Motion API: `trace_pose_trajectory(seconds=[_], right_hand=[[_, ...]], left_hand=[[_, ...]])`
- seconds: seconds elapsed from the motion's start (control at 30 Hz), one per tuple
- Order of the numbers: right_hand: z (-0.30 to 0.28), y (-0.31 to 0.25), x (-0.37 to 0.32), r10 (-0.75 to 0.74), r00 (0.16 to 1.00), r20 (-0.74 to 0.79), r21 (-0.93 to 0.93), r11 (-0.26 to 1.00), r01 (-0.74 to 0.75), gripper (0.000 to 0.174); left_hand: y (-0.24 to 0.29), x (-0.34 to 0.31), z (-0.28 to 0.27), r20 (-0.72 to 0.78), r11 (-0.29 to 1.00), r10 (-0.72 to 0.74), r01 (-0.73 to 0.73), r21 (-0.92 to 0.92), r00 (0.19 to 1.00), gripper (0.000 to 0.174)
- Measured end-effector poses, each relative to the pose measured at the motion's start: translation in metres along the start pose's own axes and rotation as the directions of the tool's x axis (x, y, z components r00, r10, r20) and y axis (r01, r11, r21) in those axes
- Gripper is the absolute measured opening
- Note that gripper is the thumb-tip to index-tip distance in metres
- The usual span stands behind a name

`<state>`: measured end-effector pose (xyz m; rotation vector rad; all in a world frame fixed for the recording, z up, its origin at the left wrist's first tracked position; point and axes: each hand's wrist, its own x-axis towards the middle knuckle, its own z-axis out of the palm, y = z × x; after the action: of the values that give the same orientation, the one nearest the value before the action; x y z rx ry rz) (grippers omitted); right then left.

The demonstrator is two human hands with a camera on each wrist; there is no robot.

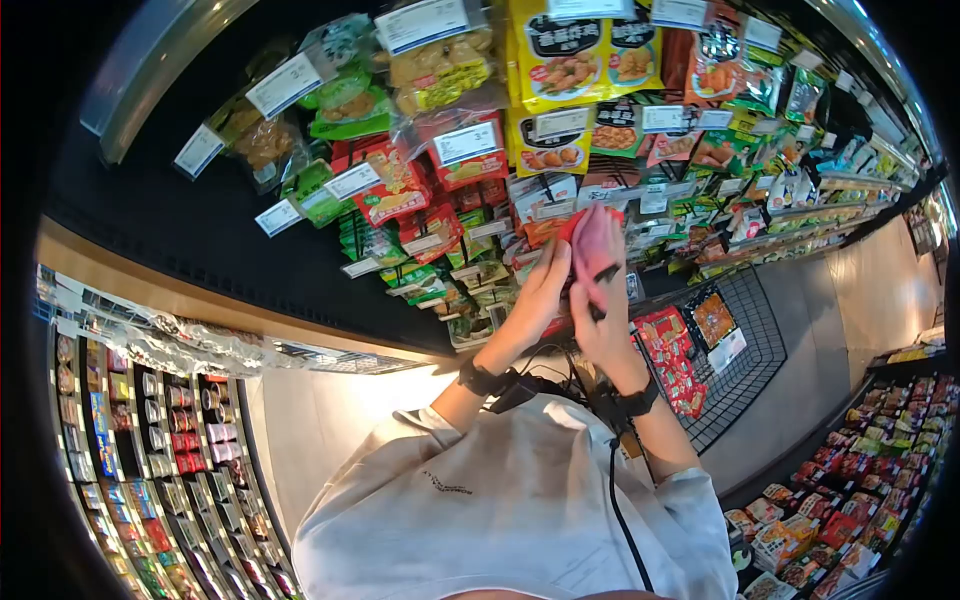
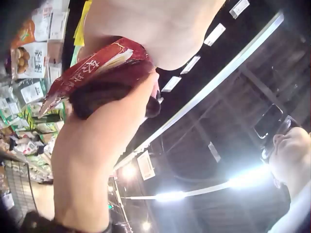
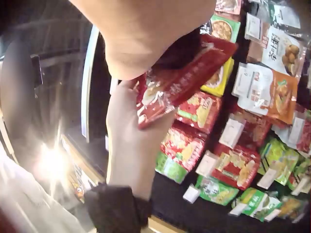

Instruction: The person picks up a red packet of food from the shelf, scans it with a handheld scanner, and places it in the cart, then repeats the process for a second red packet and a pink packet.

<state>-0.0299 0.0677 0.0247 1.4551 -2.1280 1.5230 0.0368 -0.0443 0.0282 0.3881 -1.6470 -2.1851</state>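
Note:
In front of the chest, both hands hold a red and pink food packet [image 1: 595, 240] between them. My left hand [image 1: 543, 285] grips its left side, fingers pointing up along it. The right hand [image 1: 607, 330] grips the other side, with its thumb toward the packet's lower part. Seen from the left wrist, the red packet [image 2: 92, 65] carries white lettering, and a dark part [image 2: 99, 97] shows beneath it at the fingers. In the right wrist view the packet [image 3: 189, 80] is tilted, its upper part tucked behind the right hand [image 3: 146, 39], which hides several fingertips.
Hanging snack packets [image 1: 565, 60] with price tags [image 1: 430, 25] fill the rack ahead. A black wire shopping cart [image 1: 750, 350] holding red packages [image 1: 670, 355] stands to the right. More stocked shelves [image 1: 160, 420] are on the left, and a packaged-food display [image 1: 830, 510] is lower right.

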Motion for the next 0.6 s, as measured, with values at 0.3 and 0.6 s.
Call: trace_pose_trajectory(seconds=[0.3, 0.6], right_hand=[[-0.043, -0.017, -0.006, -0.181, 0.975, 0.132, -0.166, 0.965, 0.202, 0.027], [-0.076, 0.012, -0.023, 0.423, 0.901, -0.091, 0.611, 0.739, -0.285, 0.036]], left_hand=[[-0.008, 0.006, 0.036, 0.089, 0.796, -0.119, 0.148, -0.587, 0.989, 0.058], [0.018, 0.017, 0.075, -0.067, 0.959, 0.177, -0.188, -0.213, 0.982, 0.040]])
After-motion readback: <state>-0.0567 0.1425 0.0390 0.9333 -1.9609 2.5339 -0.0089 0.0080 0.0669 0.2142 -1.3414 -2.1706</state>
